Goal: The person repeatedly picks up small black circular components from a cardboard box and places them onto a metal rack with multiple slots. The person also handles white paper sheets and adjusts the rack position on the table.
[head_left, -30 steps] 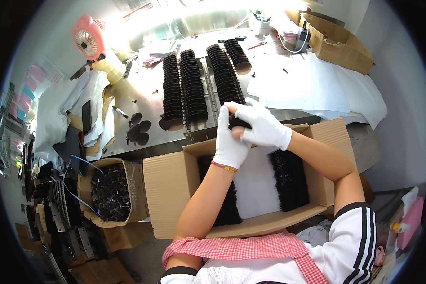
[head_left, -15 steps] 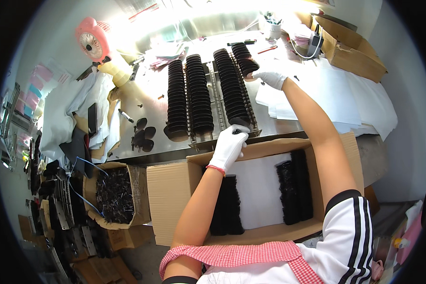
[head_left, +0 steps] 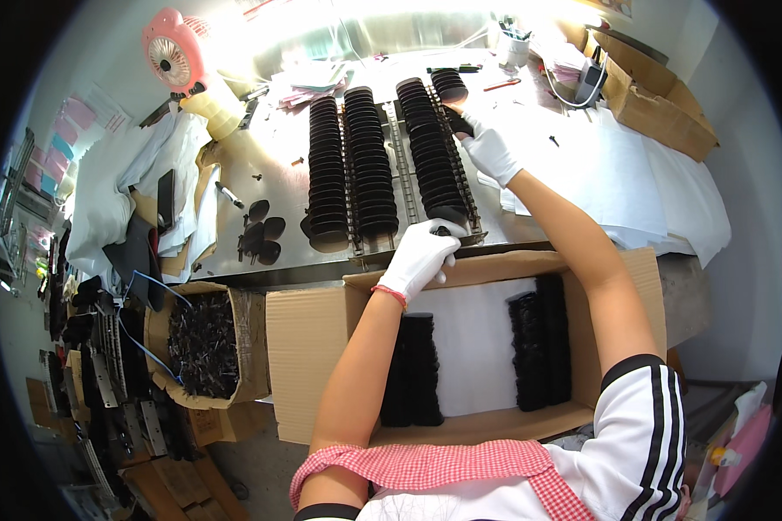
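White-gloved right hand (head_left: 493, 154) grasps black rounded pieces (head_left: 457, 122): squeeze lightly; white-gloved left hand (head_left: 420, 257) curls, hold unclear, by metal counter's (head_left: 280, 187) front edge.

Our left hand (head_left: 420, 260) partly hides the dark piece (head_left: 443, 232) it holds; we lose the desk (head_left: 274, 213) in glare toward its back.
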A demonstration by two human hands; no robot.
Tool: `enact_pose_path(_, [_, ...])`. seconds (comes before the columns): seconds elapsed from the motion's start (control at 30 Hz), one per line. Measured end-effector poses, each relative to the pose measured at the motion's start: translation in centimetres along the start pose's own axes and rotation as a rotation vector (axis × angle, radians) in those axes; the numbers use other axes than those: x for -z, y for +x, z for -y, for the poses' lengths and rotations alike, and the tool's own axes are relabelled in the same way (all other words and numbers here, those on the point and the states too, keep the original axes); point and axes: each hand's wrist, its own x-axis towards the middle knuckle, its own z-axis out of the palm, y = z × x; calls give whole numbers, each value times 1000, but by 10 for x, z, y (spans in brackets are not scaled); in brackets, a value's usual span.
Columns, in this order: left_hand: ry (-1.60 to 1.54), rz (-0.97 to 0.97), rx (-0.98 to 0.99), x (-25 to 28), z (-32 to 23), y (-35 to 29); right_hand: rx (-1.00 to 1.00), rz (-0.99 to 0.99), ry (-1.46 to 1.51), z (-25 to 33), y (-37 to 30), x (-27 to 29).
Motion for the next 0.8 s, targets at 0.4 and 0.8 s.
enact_pose_path(0.4, [-608,-99,-166,-30,8,-24,153,-355,-211,48,-22,33])
enact_pose_path(0.8, [-1419,-74,182,-144,68,-45,106,258,-514,137,-252,73])
